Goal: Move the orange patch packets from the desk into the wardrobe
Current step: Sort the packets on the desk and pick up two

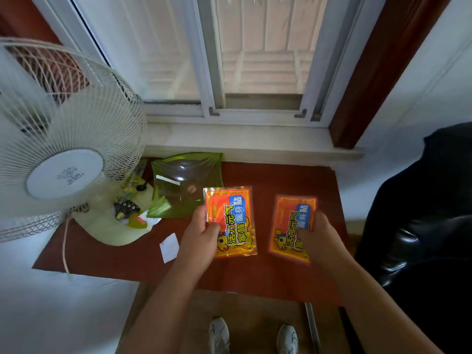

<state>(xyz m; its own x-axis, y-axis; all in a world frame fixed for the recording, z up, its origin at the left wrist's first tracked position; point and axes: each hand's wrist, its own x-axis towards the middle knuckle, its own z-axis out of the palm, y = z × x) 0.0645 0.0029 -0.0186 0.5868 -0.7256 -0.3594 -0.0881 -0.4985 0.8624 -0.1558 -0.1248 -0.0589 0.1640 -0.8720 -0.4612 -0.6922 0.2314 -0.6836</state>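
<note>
Two orange patch packets with blue labels are over the red-brown desk [268, 274]. My left hand [200, 237] grips the left packet [231, 221] by its left edge, thumb across its front. My right hand [319, 237] holds the right packet [292, 223] at its right side; that packet and hand are blurred. Whether the packets touch the desk or hang above it, I cannot tell. No wardrobe is in view.
A white table fan [63, 149] stands at the left with its base [112, 226] on the desk. A green glass dish [186, 185] and a white paper scrap [169, 247] lie beside it. A black leather chair [421, 226] is at the right, the window sill [242, 139] behind.
</note>
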